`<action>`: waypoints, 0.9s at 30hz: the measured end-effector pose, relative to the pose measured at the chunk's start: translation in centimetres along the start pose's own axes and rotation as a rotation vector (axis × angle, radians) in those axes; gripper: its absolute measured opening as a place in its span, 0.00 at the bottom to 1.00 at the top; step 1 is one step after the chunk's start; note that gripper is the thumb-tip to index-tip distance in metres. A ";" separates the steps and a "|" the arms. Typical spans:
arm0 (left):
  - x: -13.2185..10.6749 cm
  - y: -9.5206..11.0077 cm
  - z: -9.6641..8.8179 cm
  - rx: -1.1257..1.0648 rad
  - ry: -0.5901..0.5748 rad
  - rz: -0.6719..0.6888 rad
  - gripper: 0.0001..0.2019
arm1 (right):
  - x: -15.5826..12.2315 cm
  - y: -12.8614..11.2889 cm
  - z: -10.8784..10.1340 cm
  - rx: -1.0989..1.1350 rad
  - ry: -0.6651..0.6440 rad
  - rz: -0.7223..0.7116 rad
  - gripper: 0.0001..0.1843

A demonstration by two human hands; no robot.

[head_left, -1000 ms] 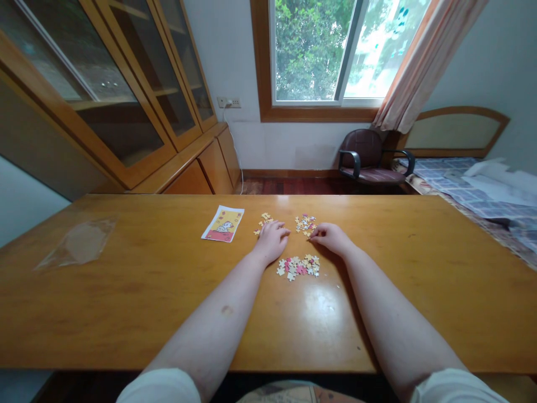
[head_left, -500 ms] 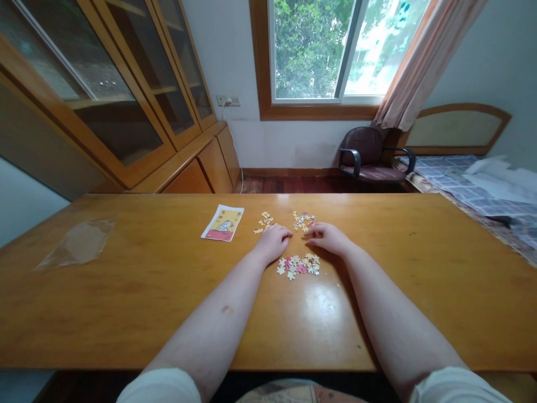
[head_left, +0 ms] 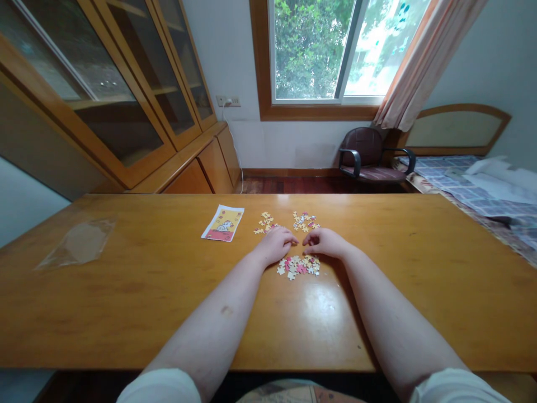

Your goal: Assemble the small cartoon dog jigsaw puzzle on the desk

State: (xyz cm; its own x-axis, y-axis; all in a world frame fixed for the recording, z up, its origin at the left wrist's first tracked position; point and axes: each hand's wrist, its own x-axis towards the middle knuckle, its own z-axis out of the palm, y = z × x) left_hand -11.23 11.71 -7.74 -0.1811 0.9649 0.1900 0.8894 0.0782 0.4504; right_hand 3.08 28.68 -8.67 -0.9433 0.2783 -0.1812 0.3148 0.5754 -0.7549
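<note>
Both of my hands rest on the wooden table (head_left: 126, 291), fingertips almost meeting. My left hand (head_left: 276, 244) has its fingers curled and pinched toward the right. Facing it, my right hand (head_left: 324, 242) is curled too, thumb and fingers pinched. What either pinch holds is too small to make out. Just below the hands lies a near pile of jigsaw pieces (head_left: 298, 266), pink, yellow and white. Two smaller piles lie beyond: a left pile (head_left: 264, 222) and a right pile (head_left: 305, 220). A picture card (head_left: 222, 223) lies left of them.
A clear plastic bag (head_left: 78, 242) lies at the table's left. Glass-door cabinets (head_left: 126, 95) stand along the left wall. Beyond the table are a dark armchair (head_left: 369, 158) under the window and a bed (head_left: 482, 190) at right.
Both hands have drawn back from the far piles toward me and moved together, now fingertip to fingertip just above the near pile.
</note>
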 end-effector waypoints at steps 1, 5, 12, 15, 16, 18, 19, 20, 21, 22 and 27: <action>0.0 0.1 0.0 -0.006 -0.014 0.013 0.13 | -0.1 0.0 -0.1 0.030 -0.054 -0.003 0.19; 0.1 0.2 0.1 -0.007 -0.015 -0.006 0.13 | -0.1 -0.3 0.0 -0.009 -0.033 0.035 0.17; -0.3 0.4 0.0 0.040 -0.014 0.036 0.16 | 0.3 -1.1 0.7 -0.200 0.195 0.042 0.10; -0.5 0.4 0.2 0.075 -0.035 0.042 0.17 | 0.2 -0.3 0.0 -0.048 0.188 0.015 0.08; -0.6 0.3 0.3 0.080 -0.051 0.044 0.17 | 0.1 0.1 -0.3 0.001 0.190 0.020 0.08; -0.6 0.1 0.5 0.084 -0.076 0.038 0.17 | -0.1 0.8 -1.1 0.072 0.163 0.050 0.11; -0.5 0.1 0.5 0.087 -0.078 0.025 0.17 | -0.3 1.1 -1.4 0.104 0.131 0.064 0.15; -0.5 -0.1 0.6 0.095 -0.069 0.004 0.17 | -0.5 1.3 -1.8 0.145 0.061 0.071 0.18; -0.4 -0.2 0.6 0.108 -0.049 -0.026 0.17 | -0.7 1.5 -2.0 0.186 -0.017 0.071 0.22; -0.3 -0.3 0.5 0.122 -0.021 -0.064 0.17 | -0.9 1.6 -2.2 0.213 -0.089 0.066 0.25; -0.2 -0.8 0.2 0.174 0.113 -0.257 0.14 | -0.9 2.0 -2.4 0.097 -0.169 0.052 0.21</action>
State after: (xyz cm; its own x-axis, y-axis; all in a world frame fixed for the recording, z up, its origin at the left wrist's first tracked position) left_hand -11.80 11.55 -8.33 -0.4453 0.8751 0.1893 0.8652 0.3661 0.3426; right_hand 4.86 31.42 -8.47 -0.9330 0.1679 -0.3183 0.3593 0.4842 -0.7978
